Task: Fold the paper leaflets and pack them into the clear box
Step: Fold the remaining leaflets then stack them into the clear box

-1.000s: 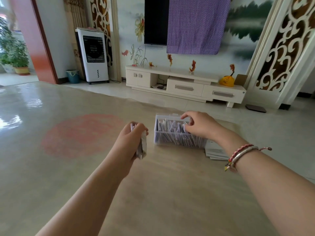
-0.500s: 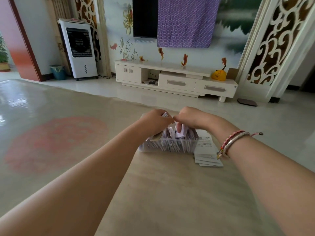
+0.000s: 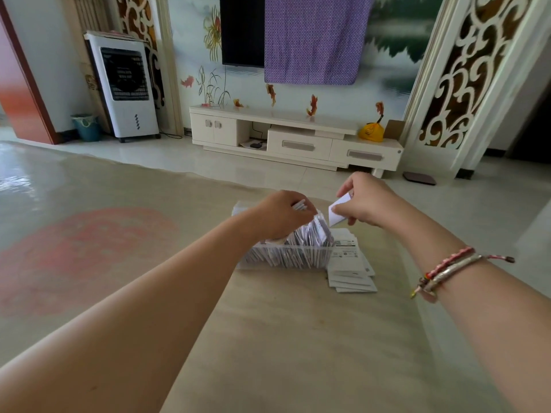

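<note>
A clear box (image 3: 286,259) stands on the beige table, packed with several folded white leaflets on edge. My left hand (image 3: 283,214) hovers over the box and grips a small bundle of folded leaflets (image 3: 299,205), whose edges poke out past its fingers. My right hand (image 3: 365,201) is just above the box's right end and pinches one folded white leaflet (image 3: 338,210). A pile of flat unfolded leaflets (image 3: 348,263) lies on the table right beside the box.
The beige table top (image 3: 283,338) stretches toward me, with a faded red patch (image 3: 74,251) at the left. Behind the table are a white TV cabinet (image 3: 295,138), a white air cooler (image 3: 125,84) and tiled floor.
My left hand carried its bundle from the left of the box to above it. My right hand lifted out of the box holding one folded leaflet. The camera moved closer.
</note>
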{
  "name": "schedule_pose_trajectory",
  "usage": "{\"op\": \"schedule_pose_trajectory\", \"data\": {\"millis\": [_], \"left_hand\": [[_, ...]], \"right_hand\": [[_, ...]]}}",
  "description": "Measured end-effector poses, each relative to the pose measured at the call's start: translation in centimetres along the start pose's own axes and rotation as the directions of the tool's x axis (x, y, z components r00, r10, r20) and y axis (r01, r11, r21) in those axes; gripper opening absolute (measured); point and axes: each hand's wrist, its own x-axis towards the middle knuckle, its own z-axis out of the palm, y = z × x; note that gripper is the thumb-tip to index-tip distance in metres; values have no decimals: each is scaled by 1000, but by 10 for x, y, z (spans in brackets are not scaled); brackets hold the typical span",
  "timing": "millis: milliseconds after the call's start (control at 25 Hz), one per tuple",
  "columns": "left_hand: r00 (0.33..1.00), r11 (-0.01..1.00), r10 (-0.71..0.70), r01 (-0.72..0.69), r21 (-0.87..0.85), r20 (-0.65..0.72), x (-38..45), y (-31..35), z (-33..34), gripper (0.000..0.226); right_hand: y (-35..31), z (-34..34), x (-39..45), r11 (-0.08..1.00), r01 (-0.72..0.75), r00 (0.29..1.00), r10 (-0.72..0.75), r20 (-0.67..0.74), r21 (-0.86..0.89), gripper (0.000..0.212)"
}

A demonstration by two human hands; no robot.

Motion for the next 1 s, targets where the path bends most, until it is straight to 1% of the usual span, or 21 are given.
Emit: {"op": "schedule_pose_trajectory", "data": {"millis": [40, 80, 160, 200, 280, 400, 480, 560, 680, 800, 920, 1000], "left_hand": [[999, 998, 38, -39, 40, 35, 0, 3, 5, 25], [995, 993, 73, -79, 84, 75, -2, 6, 9, 28], [984, 972, 116, -141, 187, 137, -5, 12, 14, 32], [982, 962, 121, -153, 228, 145, -5, 12, 14, 33], [984, 949, 102, -139, 282, 143, -4, 8, 12, 30], [991, 929, 60, -99, 356, 119, -2, -4, 8, 24], [992, 941, 78, -107, 322, 101, -3, -9, 9, 24], [989, 948, 101, -128, 292, 107, -3, -8, 10, 26], [987, 956, 103, -133, 263, 121, -2, -4, 12, 23], [991, 966, 76, -101, 237, 111, -2, -4, 9, 21], [994, 970, 64, -82, 228, 88, -4, -8, 7, 23], [996, 976, 56, -71, 207, 75, -6, -10, 5, 24]], "right_hand": [[5, 1, -2, 1000, -4, 1000, 4, -10, -4, 5], [9, 3, -4, 1000, 2, 1000, -2, -18, -9, 5], [16, 5, -6, 1000, 22, 1000, -22, -14, -16, 11], [17, 6, -6, 999, 30, 1000, -31, -8, -21, 16], [16, 8, -4, 999, 34, 999, -35, -25, -6, 24], [11, 10, 2, 999, 7, 994, -1, -110, 52, 24], [9, 12, 6, 1000, 5, 991, -4, -136, 9, 23], [4, 13, 5, 999, -15, 992, 11, -122, -30, 21], [-1, 12, 2, 999, -14, 996, 11, -83, -37, 18], [-3, 14, 1, 999, -16, 1000, 15, -18, -45, 19], [-5, 25, 2, 989, -25, 996, 36, 77, -144, 22], [-9, 31, 3, 980, -1, 987, 32, 156, -197, 24]]}}
